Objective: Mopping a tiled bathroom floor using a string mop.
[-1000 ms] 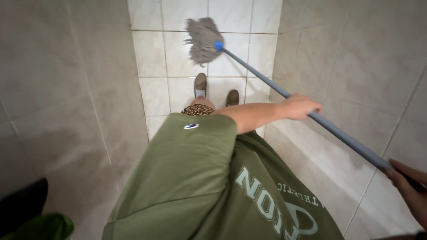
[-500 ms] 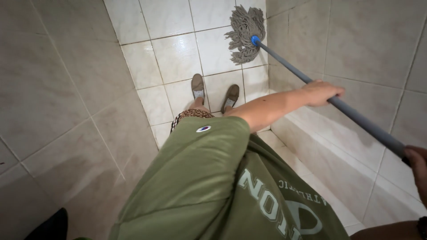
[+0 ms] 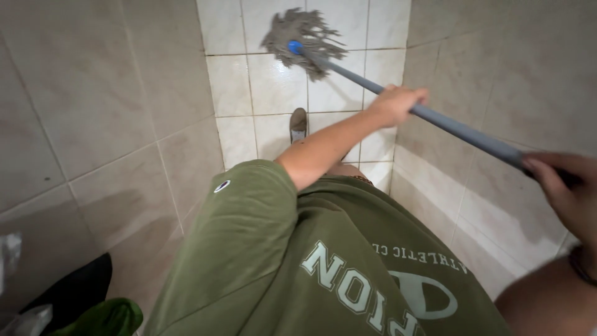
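Observation:
A string mop with a grey head (image 3: 303,38) and a blue collar rests on the white tiled floor (image 3: 273,84) ahead of me. Its grey handle (image 3: 463,132) runs down to the right. My left hand (image 3: 396,103) is closed around the handle about midway. Further up the handle, at the right edge of the view, my right hand (image 3: 569,190) grips its upper end. I wear a green shirt (image 3: 298,261), and one brown shoe (image 3: 298,123) shows below the mop head.
Beige tiled walls (image 3: 93,118) stand close on the left and on the right (image 3: 497,68), leaving a narrow strip of floor. A dark object (image 3: 74,292) and something green (image 3: 106,318) sit at the lower left corner.
The mop head swung right toward the wall, then back left across the floor. Both hands stayed on the handle; my right hand has come further into view.

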